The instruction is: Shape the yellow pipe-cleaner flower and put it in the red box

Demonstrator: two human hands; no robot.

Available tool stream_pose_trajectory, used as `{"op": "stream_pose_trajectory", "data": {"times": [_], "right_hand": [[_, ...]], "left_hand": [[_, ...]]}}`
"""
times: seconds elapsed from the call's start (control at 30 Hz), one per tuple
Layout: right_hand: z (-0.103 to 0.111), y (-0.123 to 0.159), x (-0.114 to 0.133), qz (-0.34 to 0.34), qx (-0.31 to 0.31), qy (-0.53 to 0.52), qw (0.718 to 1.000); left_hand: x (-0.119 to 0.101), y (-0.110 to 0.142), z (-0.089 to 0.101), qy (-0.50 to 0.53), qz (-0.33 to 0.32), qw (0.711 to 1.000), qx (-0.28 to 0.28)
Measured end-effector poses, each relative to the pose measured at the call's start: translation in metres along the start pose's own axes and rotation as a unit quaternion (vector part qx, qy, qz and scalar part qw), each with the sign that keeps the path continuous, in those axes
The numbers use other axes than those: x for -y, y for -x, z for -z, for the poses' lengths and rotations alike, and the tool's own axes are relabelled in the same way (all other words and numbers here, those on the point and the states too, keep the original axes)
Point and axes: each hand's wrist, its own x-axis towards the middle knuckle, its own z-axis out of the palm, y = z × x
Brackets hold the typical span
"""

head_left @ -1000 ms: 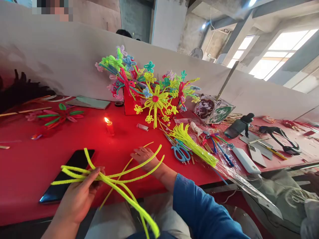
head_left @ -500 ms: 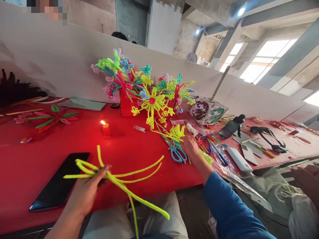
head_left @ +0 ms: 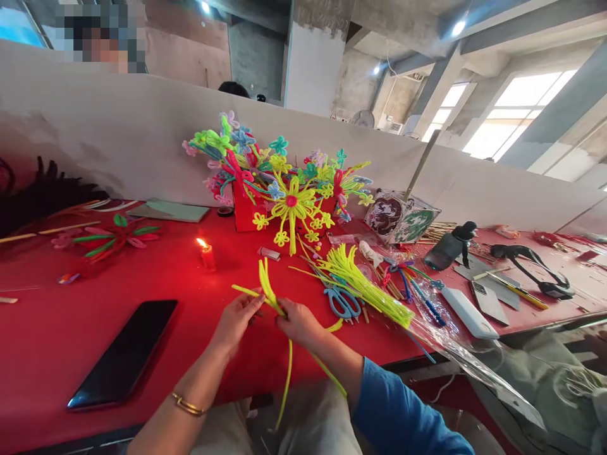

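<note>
Both my hands hold a bunch of yellow pipe cleaners (head_left: 269,292) over the red table (head_left: 57,328). My left hand (head_left: 236,319) pinches the bunch from the left; my right hand (head_left: 300,323), in a blue sleeve, grips it from the right. The upper ends stand up between my fingers, and the long ends hang down past the table edge toward my lap. A bundle of loose yellow pipe cleaners (head_left: 367,284) lies in clear wrap just right of my hands, beside blue-handled scissors (head_left: 342,301).
A lit red candle (head_left: 207,252) burns behind my hands. A black phone (head_left: 124,354) lies at the left. A red box of pipe-cleaner flowers (head_left: 279,183) stands at the back by the white partition (head_left: 118,126). Tools, a white pack (head_left: 468,311) and a bottle (head_left: 450,245) fill the right.
My right hand came back from the bundle by the scissors and joined my left hand. The yellow bunch moved right and toward the middle, and now both hands grip it together.
</note>
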Motion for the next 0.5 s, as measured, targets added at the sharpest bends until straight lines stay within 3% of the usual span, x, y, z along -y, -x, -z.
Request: {"op": "stream_pose_trajectory", "data": {"times": [0.13, 0.27, 0.5], "right_hand": [[0.020, -0.023, -0.025, -0.067, -0.011, 0.059, 0.996], [0.040, -0.042, -0.042, -0.122, -0.006, 0.106, 0.987], [0.062, -0.055, -0.057, -0.130, -0.043, 0.130, 0.982]], "left_hand": [[0.011, 0.006, 0.004, -0.020, -0.020, 0.999, -0.025], [0.020, 0.015, 0.006, -0.049, -0.034, 0.998, -0.001], [0.032, 0.022, 0.012, -0.094, -0.047, 0.994, 0.011]]}}
